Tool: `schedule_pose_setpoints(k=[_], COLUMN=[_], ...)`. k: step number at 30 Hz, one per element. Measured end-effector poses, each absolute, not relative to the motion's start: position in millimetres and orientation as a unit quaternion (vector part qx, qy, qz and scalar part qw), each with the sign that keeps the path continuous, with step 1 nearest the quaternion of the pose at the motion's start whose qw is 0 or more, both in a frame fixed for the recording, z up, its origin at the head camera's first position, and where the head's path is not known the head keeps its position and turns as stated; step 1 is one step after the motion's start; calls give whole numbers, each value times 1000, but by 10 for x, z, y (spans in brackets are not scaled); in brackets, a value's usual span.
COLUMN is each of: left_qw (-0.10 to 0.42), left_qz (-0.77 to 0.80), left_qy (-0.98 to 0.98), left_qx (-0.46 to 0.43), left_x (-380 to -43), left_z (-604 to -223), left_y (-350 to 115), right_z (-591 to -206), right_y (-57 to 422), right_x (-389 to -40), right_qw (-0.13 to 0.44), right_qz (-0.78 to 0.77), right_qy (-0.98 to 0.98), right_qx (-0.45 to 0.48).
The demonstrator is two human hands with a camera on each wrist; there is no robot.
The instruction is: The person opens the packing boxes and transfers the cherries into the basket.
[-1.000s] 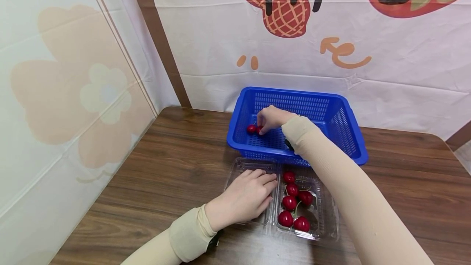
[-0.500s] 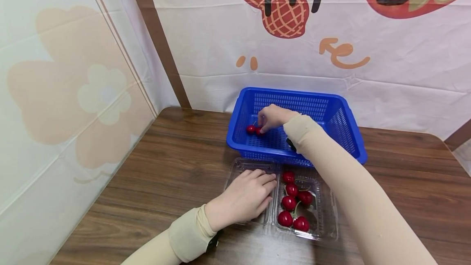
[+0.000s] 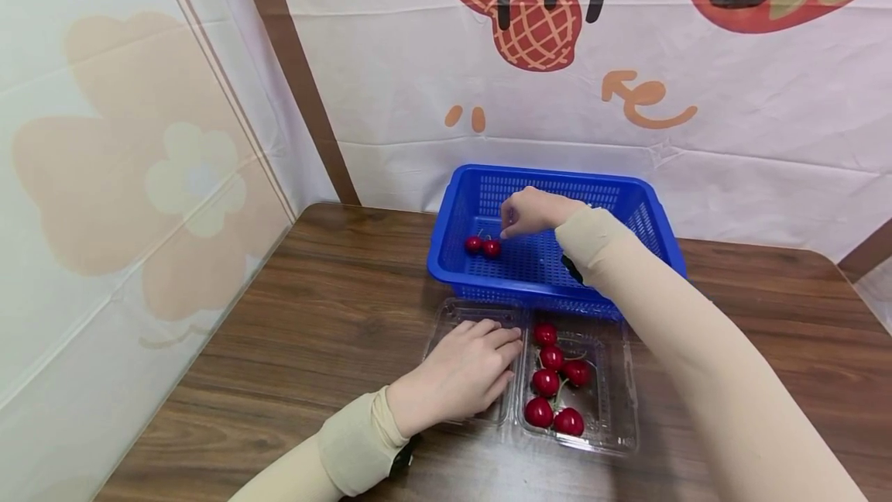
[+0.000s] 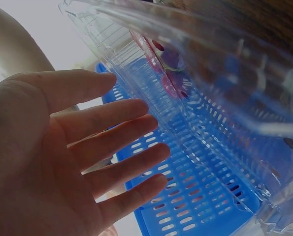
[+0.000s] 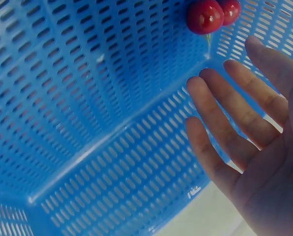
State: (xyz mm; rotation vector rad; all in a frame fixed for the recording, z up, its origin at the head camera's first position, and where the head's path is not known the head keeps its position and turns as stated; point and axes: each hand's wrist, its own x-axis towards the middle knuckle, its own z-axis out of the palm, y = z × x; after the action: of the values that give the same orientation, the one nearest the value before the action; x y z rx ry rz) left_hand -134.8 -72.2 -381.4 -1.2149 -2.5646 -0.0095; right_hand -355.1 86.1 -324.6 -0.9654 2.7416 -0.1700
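Inside the blue basket [image 3: 516, 286], right hand [image 3: 533, 211] hung spread near two cherries [image 3: 491, 249]; light touch seemed wisest against rolling.

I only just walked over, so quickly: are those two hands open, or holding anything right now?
Left hand: open, holding nothing, over the clear container.
Right hand: open, holding nothing, near two cherries in the blue basket.

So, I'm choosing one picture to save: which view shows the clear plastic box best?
The head view: both halves of the clear plastic box lie open there, though the left hand covers part of one. The left wrist view shows only some of its plastic, close up; the right wrist view doesn't visibly show it.
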Motion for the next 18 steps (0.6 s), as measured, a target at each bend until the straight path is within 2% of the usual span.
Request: schedule_pose_setpoints(k=[10, 18], left_qw=[146, 151], left_qz=[0, -3], left_qy=[-895, -894], left_qx=[-420, -421], left_x=[-1356, -1358], left_z=[-3814, -3817], left_y=[-720, -708], right_z=[-3088, -3009], right_y=[1019, 1131], right_x=[-3479, -3406], right_qw=[117, 94], right_qz=[-53, -74], right_qy=[939, 938], right_qx=[-319, -325])
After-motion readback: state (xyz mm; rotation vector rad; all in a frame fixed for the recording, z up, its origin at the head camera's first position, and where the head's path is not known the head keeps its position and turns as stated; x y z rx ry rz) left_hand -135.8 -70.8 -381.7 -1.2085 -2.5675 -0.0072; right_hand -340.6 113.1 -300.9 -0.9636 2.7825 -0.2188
